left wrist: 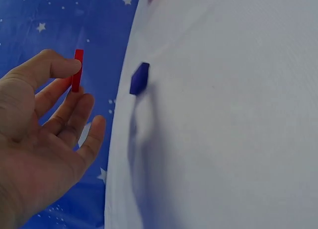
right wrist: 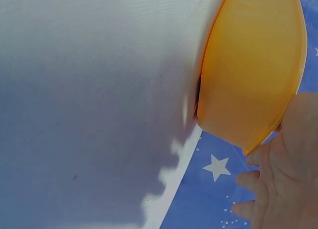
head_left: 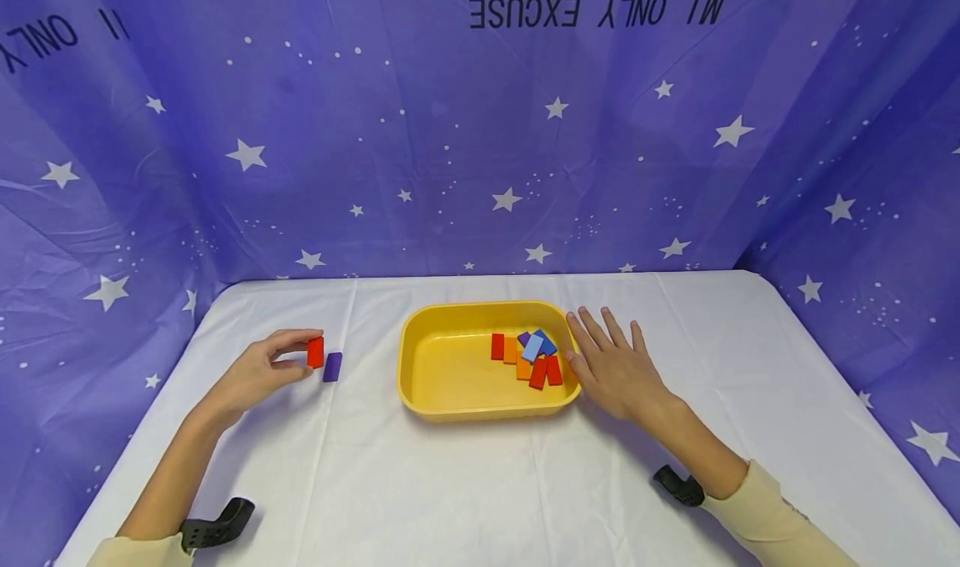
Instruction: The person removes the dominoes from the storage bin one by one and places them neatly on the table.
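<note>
My left hand (head_left: 258, 375) pinches a red domino block (head_left: 316, 353) between thumb and fingers, above the table at the left. In the left wrist view the red block (left wrist: 77, 70) shows edge-on by the thumb. A purple domino block (head_left: 332, 367) sits on the cloth just right of that hand. My right hand (head_left: 618, 375) lies with fingers spread and straight at the right end of a yellow basin (head_left: 442, 413), its thumb side against the rim. The right wrist view shows the basin's outer wall (right wrist: 248, 75) beside the hand.
Several red, orange, blue and purple blocks lie loosely in the basin's right half, among them a light blue block (head_left: 532, 348) on top. White cloth (head_left: 465, 492) covers the table. A purple star-patterned curtain (head_left: 450, 133) rises behind and at both sides.
</note>
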`<action>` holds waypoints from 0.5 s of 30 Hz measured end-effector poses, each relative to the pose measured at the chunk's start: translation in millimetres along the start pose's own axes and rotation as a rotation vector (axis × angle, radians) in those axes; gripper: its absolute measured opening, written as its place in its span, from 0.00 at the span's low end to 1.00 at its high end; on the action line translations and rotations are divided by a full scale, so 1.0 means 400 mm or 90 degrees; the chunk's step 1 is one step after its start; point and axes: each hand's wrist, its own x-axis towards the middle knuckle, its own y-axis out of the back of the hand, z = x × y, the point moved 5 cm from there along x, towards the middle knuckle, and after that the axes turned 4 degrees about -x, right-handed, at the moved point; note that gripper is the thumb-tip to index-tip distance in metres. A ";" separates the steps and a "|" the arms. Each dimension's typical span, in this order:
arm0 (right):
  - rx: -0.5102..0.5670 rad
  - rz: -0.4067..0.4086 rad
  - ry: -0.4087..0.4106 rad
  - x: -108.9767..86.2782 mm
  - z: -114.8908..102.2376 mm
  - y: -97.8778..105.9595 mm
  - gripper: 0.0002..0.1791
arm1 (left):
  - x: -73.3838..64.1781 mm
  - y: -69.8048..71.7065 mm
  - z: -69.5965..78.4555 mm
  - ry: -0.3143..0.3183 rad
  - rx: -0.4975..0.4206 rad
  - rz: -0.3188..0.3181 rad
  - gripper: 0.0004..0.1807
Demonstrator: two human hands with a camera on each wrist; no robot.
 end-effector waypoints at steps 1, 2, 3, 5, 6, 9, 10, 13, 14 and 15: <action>0.002 0.000 -0.001 0.000 0.000 0.000 0.36 | 0.000 0.001 -0.005 0.000 0.009 0.001 0.29; 0.003 0.000 -0.001 0.000 0.000 0.000 0.36 | -0.002 0.003 -0.009 0.002 0.014 0.002 0.29; 0.004 0.000 -0.001 -0.001 0.000 0.001 0.36 | -0.002 0.004 -0.014 0.002 0.021 0.003 0.29; 0.005 -0.001 0.000 -0.001 -0.001 0.001 0.36 | -0.005 0.006 -0.024 0.006 0.031 0.001 0.29; 0.005 -0.001 0.000 -0.001 -0.001 0.002 0.36 | -0.006 0.007 -0.029 0.008 0.037 0.000 0.29; 0.005 -0.001 0.001 -0.001 -0.001 0.003 0.36 | -0.008 0.008 -0.043 0.016 0.049 -0.009 0.28; 0.005 -0.001 0.001 -0.001 -0.001 0.003 0.36 | -0.009 0.008 -0.048 0.023 0.051 -0.013 0.28; 0.005 0.000 0.002 -0.002 -0.001 0.003 0.36 | -0.011 0.006 -0.060 0.039 0.061 -0.026 0.28; 0.005 0.001 0.002 -0.002 -0.001 0.003 0.36 | -0.011 0.005 -0.064 0.046 0.062 -0.029 0.28; 0.005 0.002 0.003 -0.002 -0.001 0.003 0.36 | -0.011 0.004 -0.068 0.053 0.064 -0.032 0.28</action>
